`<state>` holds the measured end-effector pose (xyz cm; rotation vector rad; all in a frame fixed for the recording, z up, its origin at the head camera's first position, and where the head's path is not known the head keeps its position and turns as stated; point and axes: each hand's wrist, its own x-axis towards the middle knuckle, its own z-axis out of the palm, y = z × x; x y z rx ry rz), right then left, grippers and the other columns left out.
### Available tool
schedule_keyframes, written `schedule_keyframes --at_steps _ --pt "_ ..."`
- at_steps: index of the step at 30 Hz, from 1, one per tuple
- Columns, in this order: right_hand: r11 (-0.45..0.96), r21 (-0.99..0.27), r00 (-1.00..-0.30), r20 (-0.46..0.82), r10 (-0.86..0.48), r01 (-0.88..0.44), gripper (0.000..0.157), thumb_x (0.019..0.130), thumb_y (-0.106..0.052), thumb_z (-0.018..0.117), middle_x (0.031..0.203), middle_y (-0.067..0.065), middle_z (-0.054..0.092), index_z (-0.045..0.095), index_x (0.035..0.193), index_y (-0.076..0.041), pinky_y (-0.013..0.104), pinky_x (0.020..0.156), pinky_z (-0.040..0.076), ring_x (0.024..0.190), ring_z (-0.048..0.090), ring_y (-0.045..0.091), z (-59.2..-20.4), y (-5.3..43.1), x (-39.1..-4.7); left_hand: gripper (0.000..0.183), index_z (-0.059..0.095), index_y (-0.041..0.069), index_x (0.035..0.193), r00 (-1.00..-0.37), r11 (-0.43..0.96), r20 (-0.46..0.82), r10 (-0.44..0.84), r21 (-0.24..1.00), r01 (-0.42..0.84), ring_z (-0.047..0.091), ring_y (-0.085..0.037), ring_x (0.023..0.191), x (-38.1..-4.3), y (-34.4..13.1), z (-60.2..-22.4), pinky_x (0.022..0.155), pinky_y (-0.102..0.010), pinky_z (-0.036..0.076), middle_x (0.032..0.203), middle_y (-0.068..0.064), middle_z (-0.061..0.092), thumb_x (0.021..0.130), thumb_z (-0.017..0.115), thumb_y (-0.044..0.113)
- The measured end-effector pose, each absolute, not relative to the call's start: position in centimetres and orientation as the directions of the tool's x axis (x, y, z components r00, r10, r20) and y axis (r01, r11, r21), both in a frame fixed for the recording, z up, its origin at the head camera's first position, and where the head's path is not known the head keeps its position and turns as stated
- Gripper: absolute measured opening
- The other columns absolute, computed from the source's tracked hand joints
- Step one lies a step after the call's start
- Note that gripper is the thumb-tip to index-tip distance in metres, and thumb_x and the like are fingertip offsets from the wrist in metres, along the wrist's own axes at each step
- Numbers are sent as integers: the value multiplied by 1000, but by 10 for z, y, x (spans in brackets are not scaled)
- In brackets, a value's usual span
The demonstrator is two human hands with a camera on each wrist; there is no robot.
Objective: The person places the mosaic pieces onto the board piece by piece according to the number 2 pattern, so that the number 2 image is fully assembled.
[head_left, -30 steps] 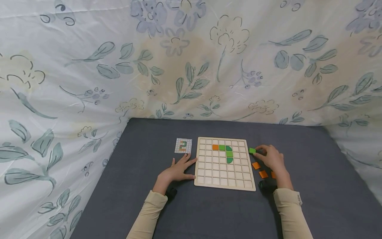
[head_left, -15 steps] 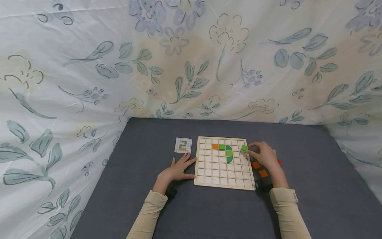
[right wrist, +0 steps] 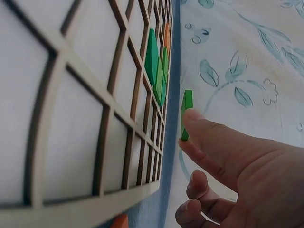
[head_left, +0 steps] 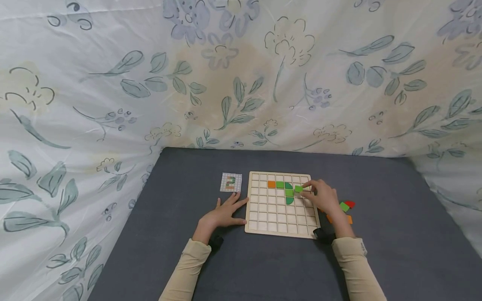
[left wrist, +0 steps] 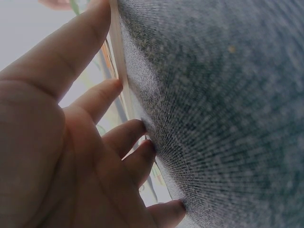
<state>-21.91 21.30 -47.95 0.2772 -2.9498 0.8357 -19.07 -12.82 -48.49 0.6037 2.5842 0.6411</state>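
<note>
My right hand [head_left: 324, 196] pinches a light green square tile [head_left: 298, 189] between thumb and fingertips, over the right part of a wooden grid board [head_left: 263, 225]. In the right wrist view the green tile [right wrist: 187, 114] is clear of the board's surface. On the board lie an orange square [head_left: 271, 184], a green square [head_left: 280, 184], a dark green curved piece [head_left: 288, 185], another green square [head_left: 289, 192] and a second dark curved piece [head_left: 289, 200]. My left hand [head_left: 222, 214] lies with fingers spread, thumb and index fingertip at the board's left edge.
A small pattern card [head_left: 231, 182] showing a colored 2 lies left of the board. Right of it, partly behind my right wrist, are a green tile [head_left: 344, 206], a red piece [head_left: 350, 204] and an orange tile [head_left: 349, 219]. Floral cloth [head_left: 241, 83] hangs behind the dark table.
My right hand has carried the green tile leftward from beside the board to over its right columns. Loose green and red pieces have come into view behind the wrist. The left hand stays put.
</note>
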Motion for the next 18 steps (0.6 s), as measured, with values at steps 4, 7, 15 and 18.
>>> schedule_keyframes --at_steps 4,7,15,18 --pt "826 -528 -980 120 -158 -198 33 85 -32 67 90 10 54 67 109 -10 37 65 25 70 47 20 -483 207 -219 75 26 26 148 -823 801 -278 495 514 307 4 -26 144 -191 -128 -485 108 -64 -3 156 -9 10 85 63 45" --pt "823 -532 -980 112 -164 -199 32 85 -31 67 89 10 53 66 109 -9 37 65 25 69 47 20 -483 202 -218 76 26 26 148 -824 801 -276 495 513 310 4 -26 144 -191 -128 -485 107 -65 -3 156 -9 10 85 63 45" --pt "829 -517 -977 109 -183 -213 29 83 -29 70 84 6 53 67 106 -11 38 66 27 65 45 17 -484 191 -214 76 26 26 148 -824 801 -276 496 512 311 4 -27 144 -190 -129 -485 107 -65 -3 156 -9 10 85 62 46" --pt "828 -515 -975 111 -190 -220 29 83 -28 70 82 5 53 67 106 -11 38 66 25 63 44 17 -484 186 -212 75 26 26 148 -823 800 -276 496 514 310 4 -27 144 -190 -129 -486 108 -65 -3 156 -9 10 85 62 45"
